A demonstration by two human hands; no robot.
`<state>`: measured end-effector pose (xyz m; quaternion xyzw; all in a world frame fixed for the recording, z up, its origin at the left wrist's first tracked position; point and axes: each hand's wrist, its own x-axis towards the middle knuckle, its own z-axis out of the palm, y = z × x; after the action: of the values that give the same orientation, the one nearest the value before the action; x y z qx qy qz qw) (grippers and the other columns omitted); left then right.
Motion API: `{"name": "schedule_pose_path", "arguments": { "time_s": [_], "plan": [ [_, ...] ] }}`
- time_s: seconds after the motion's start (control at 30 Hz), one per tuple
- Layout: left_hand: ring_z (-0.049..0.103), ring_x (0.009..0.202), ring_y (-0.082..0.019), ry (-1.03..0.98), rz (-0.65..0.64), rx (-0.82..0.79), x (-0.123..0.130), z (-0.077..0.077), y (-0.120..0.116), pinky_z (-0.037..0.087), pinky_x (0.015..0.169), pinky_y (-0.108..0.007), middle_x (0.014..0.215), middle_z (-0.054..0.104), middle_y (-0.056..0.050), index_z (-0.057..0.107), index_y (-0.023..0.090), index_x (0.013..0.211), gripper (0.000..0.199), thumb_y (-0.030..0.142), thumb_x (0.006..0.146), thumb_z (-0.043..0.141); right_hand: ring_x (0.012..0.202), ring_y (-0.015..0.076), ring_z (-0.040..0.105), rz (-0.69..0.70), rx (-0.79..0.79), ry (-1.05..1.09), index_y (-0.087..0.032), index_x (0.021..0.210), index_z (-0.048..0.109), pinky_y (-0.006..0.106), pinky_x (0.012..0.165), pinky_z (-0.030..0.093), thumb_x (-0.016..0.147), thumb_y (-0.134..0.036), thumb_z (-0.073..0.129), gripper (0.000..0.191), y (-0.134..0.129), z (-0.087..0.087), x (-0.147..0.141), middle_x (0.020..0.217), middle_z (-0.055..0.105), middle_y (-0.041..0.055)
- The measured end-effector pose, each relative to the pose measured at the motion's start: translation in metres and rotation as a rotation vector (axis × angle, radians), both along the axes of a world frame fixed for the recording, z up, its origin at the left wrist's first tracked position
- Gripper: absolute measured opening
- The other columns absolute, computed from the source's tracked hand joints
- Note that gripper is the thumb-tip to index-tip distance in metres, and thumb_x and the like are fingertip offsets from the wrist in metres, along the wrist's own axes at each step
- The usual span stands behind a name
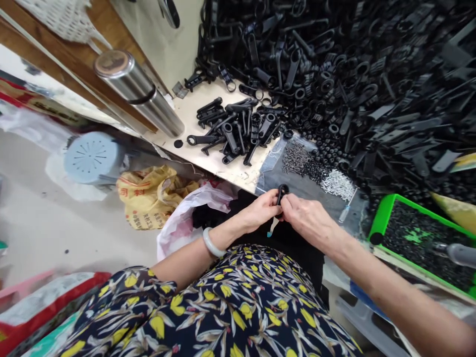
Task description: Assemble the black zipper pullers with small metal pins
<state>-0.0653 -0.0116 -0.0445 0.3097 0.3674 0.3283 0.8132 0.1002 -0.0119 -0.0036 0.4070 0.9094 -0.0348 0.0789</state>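
My left hand (262,212) and my right hand (303,214) meet over my lap at the table's front edge. Both are closed around one black plastic part with a ring-shaped end (283,189). A pale strip with a blue tip (272,228) sticks out below the fingers; I cannot make out what it belongs to. Just beyond my hands, on a dark mat (316,191), lie small dark screws (295,157), small black pieces (319,166) and silver pins (337,184). Beside the pins rests a screwdriver with a clear handle (345,212).
A large heap of black plastic parts (334,74) covers the table's back and right. A smaller pile (238,126) lies left, near a steel thermos (141,94). A green tray (385,210) of small black pieces sits right. Bags (152,196) and a blue stool (92,157) stand left on the floor.
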Motion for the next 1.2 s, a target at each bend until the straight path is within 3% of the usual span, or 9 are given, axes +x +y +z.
{"name": "schedule_pose_path", "arguments": {
  "time_s": [0.23, 0.37, 0.43, 0.5, 0.57, 0.63, 0.77, 0.97, 1.2],
  "plan": [
    [0.067, 0.085, -0.013, -0.060, -0.060, -0.089, -0.013, 0.003, 0.006, 0.047, 0.078, -0.022, 0.093, 0.075, -0.003, 0.064, 0.015, 0.113, 0.044, 0.018, 0.073, 0.083, 0.072, 0.0230, 0.066, -0.004, 0.100, -0.059, -0.011, 0.110, 0.067, 0.034, 0.058, 0.048, 0.088, 0.002, 0.053, 0.029, -0.028, 0.012, -0.014, 0.094, 0.070, 0.0132],
    [0.071, 0.088, -0.015, -0.022, -0.097, -0.106, -0.016, 0.008, 0.007, 0.052, 0.082, -0.025, 0.104, 0.077, -0.006, 0.062, 0.017, 0.121, 0.052, 0.028, 0.076, 0.086, 0.075, 0.0191, 0.069, -0.069, -0.059, 0.173, -0.016, 0.111, 0.070, 0.029, 0.064, 0.050, 0.096, -0.012, 0.060, 0.018, -0.009, 0.020, 0.010, 0.095, 0.073, 0.0075],
    [0.073, 0.088, -0.017, 0.028, -0.101, -0.103, -0.014, 0.013, 0.006, 0.054, 0.083, -0.029, 0.106, 0.077, -0.009, 0.060, 0.016, 0.122, 0.051, 0.038, 0.082, 0.083, 0.082, 0.0156, 0.071, -0.194, -0.113, 0.381, -0.022, 0.109, 0.073, 0.025, 0.070, 0.050, 0.101, -0.023, 0.059, 0.016, 0.009, 0.023, 0.041, 0.097, 0.076, 0.0030],
    [0.073, 0.080, -0.016, 0.098, -0.087, -0.069, -0.009, 0.019, 0.005, 0.055, 0.075, -0.028, 0.099, 0.077, -0.009, 0.060, 0.015, 0.116, 0.047, 0.047, 0.087, 0.078, 0.086, 0.0159, 0.072, -0.498, 0.031, 0.504, -0.022, 0.102, 0.076, 0.025, 0.075, 0.049, 0.103, -0.028, 0.057, 0.020, 0.028, 0.023, 0.078, 0.097, 0.078, 0.0027],
    [0.072, 0.070, -0.015, 0.153, -0.067, -0.021, -0.003, 0.025, 0.004, 0.053, 0.065, -0.025, 0.088, 0.076, -0.007, 0.059, 0.015, 0.110, 0.046, 0.051, 0.088, 0.075, 0.083, 0.0194, 0.072, -0.849, 0.217, 0.444, -0.021, 0.097, 0.078, 0.028, 0.074, 0.048, 0.101, -0.036, 0.060, 0.024, 0.046, 0.021, 0.109, 0.091, 0.078, 0.0045],
    [0.070, 0.066, -0.015, 0.174, -0.042, 0.023, 0.006, 0.029, 0.004, 0.051, 0.061, -0.024, 0.081, 0.075, -0.004, 0.057, 0.016, 0.108, 0.044, 0.052, 0.089, 0.074, 0.083, 0.0232, 0.072, -1.060, 0.257, 0.310, -0.022, 0.096, 0.079, 0.031, 0.074, 0.047, 0.098, -0.046, 0.062, 0.029, 0.062, 0.014, 0.126, 0.086, 0.078, 0.0060],
    [0.070, 0.070, -0.014, 0.170, 0.068, 0.073, 0.021, 0.033, 0.007, 0.051, 0.068, -0.025, 0.079, 0.075, -0.002, 0.053, 0.019, 0.108, 0.039, 0.049, 0.091, 0.072, 0.092, 0.0292, 0.072, -1.225, 0.245, 0.183, -0.022, 0.097, 0.081, 0.036, 0.080, 0.047, 0.095, -0.047, 0.064, 0.030, 0.083, 0.000, 0.127, 0.095, 0.079, 0.0126],
    [0.073, 0.089, -0.019, 0.095, 0.160, 0.016, 0.028, 0.039, 0.019, 0.051, 0.093, -0.035, 0.095, 0.077, -0.005, 0.056, 0.019, 0.116, 0.034, 0.031, 0.088, 0.072, 0.088, 0.0283, 0.073, -1.326, 0.239, 0.350, -0.025, 0.098, 0.083, 0.035, 0.075, 0.049, 0.093, -0.047, 0.061, 0.031, 0.087, -0.008, 0.136, 0.091, 0.080, 0.0092],
    [0.072, 0.102, -0.023, -0.027, 0.201, -0.047, 0.025, 0.034, 0.029, 0.042, 0.108, -0.042, 0.105, 0.078, -0.008, 0.061, 0.015, 0.119, 0.045, 0.009, 0.074, 0.058, 0.061, 0.0138, 0.060, -1.338, 0.194, 1.348, -0.016, 0.080, 0.078, 0.027, 0.060, 0.047, 0.068, -0.049, 0.086, 0.036, 0.060, -0.016, 0.142, 0.071, 0.071, 0.0016]
  ]
}}
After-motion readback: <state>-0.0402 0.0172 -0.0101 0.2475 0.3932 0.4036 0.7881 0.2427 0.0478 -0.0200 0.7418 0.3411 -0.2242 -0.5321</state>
